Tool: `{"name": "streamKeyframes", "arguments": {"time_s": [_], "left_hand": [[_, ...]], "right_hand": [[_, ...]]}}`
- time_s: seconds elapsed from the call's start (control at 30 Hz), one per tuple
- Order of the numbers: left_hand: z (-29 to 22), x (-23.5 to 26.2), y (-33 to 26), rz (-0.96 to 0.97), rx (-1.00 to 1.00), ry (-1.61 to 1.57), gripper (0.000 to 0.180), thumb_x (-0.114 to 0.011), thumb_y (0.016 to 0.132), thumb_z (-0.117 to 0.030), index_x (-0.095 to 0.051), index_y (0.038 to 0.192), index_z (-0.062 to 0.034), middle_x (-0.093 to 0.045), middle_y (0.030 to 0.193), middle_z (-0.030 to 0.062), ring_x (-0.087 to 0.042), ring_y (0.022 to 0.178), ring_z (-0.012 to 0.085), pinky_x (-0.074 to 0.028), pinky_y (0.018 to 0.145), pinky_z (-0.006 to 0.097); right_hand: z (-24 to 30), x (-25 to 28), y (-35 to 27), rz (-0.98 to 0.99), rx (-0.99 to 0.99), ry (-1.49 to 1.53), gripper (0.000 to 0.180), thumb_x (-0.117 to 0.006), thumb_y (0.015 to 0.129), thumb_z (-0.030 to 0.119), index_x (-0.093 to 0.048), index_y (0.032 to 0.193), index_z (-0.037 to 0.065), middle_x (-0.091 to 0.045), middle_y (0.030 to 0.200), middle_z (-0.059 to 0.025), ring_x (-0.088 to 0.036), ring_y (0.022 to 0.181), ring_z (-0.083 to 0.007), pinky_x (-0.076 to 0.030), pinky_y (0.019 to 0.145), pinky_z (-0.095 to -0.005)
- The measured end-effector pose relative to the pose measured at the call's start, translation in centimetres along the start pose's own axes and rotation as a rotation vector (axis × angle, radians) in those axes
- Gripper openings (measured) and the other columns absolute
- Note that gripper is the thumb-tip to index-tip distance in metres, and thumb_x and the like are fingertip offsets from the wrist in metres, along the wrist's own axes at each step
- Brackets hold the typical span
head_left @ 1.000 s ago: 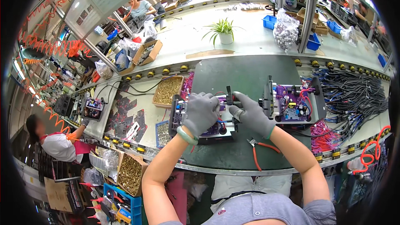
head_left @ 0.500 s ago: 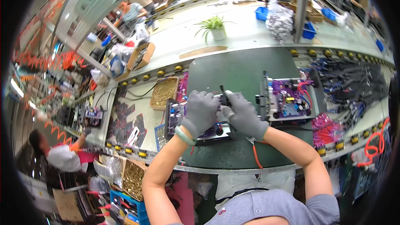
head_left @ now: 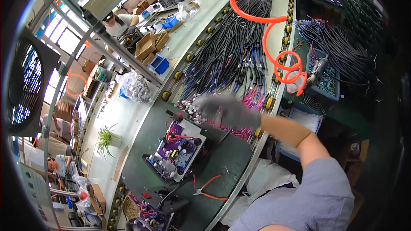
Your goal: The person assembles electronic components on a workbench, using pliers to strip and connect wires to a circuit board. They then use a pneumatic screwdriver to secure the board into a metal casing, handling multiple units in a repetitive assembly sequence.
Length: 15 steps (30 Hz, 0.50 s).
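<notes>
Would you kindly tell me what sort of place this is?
It looks like an electronics assembly workshop, judging by the open unit with a purple circuit board, the mass of black cables and the coiled orange hose.

Noted a gray-gloved right hand (head_left: 231, 113), blurred, with fingers (head_left: 206, 107) too indistinct to judge as curled or straight. Found the bare right forearm (head_left: 282, 130) extended out ahead of the torso (head_left: 287, 199), nearly in line with the wrist (head_left: 262, 123). Recorded a clearly bent elbow (head_left: 309, 138) beyond a short gray sleeve (head_left: 325, 175).
</notes>
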<state>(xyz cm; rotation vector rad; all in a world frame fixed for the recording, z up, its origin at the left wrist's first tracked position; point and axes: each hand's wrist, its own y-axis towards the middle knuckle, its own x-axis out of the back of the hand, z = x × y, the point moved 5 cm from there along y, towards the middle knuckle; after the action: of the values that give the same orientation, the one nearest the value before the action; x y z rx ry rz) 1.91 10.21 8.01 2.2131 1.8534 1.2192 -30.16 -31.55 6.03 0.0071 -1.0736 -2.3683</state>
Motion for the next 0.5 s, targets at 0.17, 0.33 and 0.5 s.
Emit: {"name": "streamKeyframes", "arguments": {"time_s": [0.17,0.33,0.5], "left_hand": [[-2.7,0.5,0.1,0.022,0.071,-0.040,0.032,-0.062,0.095,-0.018,-0.066,0.115,0.0070,-0.069,0.105,0.0165,-0.061,0.092,0.0249,-0.050,0.085,0.035],[-1.6,0.6,0.6,0.101,0.145,-0.066,0.025,-0.059,0.089,-0.008,-0.066,0.109,0.0051,-0.067,0.089,0.0063,-0.062,0.080,0.0163,-0.050,0.069,0.028],[0.5,-3.7,3.3,0.225,-0.128,-0.229,0.020,-0.063,0.094,-0.006,-0.067,0.111,0.0036,-0.069,0.096,0.0066,-0.065,0.085,0.0138,-0.052,0.076,0.027]], "right_hand": [[-22.8,15.0,-6.4,0.152,-0.772,-1.014,0.037,-0.057,0.079,0.009,-0.073,0.112,0.015,-0.071,0.109,-0.0169,-0.069,0.098,-0.0315,-0.055,0.086,-0.0456],[-36.7,14.5,-15.2,0.526,-0.594,-1.280,0.017,-0.073,0.074,0.022,-0.072,0.084,0.008,-0.070,0.089,-0.0212,-0.068,0.082,-0.0393,-0.053,0.071,-0.0496],[-44.1,29.4,-20.1,0.212,-0.168,-1.678,0.019,-0.065,0.076,0.016,-0.065,0.095,0.013,-0.066,0.094,-0.0109,-0.065,0.082,-0.0308,-0.050,0.071,-0.0450]]}}
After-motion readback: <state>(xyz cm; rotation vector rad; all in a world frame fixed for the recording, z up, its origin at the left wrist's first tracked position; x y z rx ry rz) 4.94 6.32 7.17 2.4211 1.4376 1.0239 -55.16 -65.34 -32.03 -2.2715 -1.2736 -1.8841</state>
